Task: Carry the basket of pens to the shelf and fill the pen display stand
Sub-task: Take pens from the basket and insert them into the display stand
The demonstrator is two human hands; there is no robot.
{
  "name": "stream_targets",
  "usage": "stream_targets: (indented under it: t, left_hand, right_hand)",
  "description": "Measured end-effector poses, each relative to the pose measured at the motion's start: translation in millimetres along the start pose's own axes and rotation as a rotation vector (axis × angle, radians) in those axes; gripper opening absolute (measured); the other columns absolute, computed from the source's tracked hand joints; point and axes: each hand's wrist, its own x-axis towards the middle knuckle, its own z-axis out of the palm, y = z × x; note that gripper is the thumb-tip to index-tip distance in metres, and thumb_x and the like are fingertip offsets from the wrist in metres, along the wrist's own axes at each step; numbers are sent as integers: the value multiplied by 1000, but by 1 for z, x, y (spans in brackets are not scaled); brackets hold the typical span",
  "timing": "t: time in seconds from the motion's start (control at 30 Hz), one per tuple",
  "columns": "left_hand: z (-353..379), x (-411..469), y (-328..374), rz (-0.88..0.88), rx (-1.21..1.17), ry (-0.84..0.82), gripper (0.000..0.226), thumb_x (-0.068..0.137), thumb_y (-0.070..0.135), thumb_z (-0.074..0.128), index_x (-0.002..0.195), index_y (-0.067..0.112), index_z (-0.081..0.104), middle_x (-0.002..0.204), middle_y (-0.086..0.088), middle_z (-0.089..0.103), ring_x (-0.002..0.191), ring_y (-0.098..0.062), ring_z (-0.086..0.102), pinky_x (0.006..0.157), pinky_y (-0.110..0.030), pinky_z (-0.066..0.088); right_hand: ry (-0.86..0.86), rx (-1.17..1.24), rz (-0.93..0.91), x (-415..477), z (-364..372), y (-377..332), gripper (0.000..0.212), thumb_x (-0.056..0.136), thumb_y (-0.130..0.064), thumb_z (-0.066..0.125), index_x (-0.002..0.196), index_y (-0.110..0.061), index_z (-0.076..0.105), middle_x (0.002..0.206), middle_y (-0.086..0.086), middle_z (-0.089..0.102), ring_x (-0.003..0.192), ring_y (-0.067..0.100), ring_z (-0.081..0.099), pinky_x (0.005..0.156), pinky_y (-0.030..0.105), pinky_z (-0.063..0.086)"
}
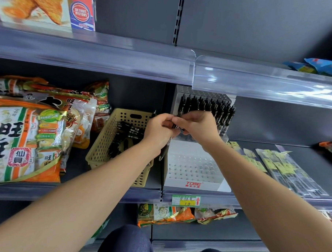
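At frame centre, your left hand [159, 132] gripped spare pens [164, 151]; your right hand [198, 127] seemingly pinched one. The basket [103, 142] sat just left of the display stand [193, 182], whose empty front holes each needed one pen, upright.

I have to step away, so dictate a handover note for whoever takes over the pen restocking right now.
Left hand grips a bundle of pens. Right hand pinches one pen from it.
Basket sits on the shelf, left of the display stand, loose pens inside.
Done: basket delivered, back rows filled.
Left: front holes empty; keep filling.
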Motion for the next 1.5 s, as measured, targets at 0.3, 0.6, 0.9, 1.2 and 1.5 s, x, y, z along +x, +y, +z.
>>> stream_targets:
  t: [0.3,0.6,0.9,1.2,1.5]
  left_hand:
    - [2,-4,2,41,-44,42,34,73,-7,75,82,23,61,79,-1,66,76,-16,66,74,-30,55]
    - [-15,0,-13,-2,151,72,21,83,5,70,97,19,67,89,6,67,88,-11,63,86,-27,51]
    - [-32,4,-26,-69,211,111,18,84,7,68,84,25,67,90,4,67,89,-15,64,85,-36,56]
    - [-44,7,-36,-67,434,100,11,84,12,69,91,20,70,86,9,67,81,-5,60,65,-17,46]
    - [-55,7,-41,-89,497,113,11,85,13,69,93,21,70,87,9,66,82,-5,58,60,-15,39]
  right_hand:
    - [-94,-15,53,0,-5,-9,15,79,-11,75,75,-24,67,80,10,73,65,22,65,54,30,56]
    - [345,-103,-139,15,-21,-25,34,76,-15,62,45,-15,48,39,-9,49,40,3,37,47,19,33]
    - [394,-406,-252,22,-15,-10,42,79,-13,56,47,-23,32,38,-5,34,39,10,26,44,20,22]
    - [329,-501,-219,27,-1,5,37,79,-14,60,49,-14,38,46,4,41,46,18,27,53,24,35]
    - [249,-555,-105,30,0,9,47,88,-19,57,46,-13,37,44,3,38,44,23,36,54,24,39]
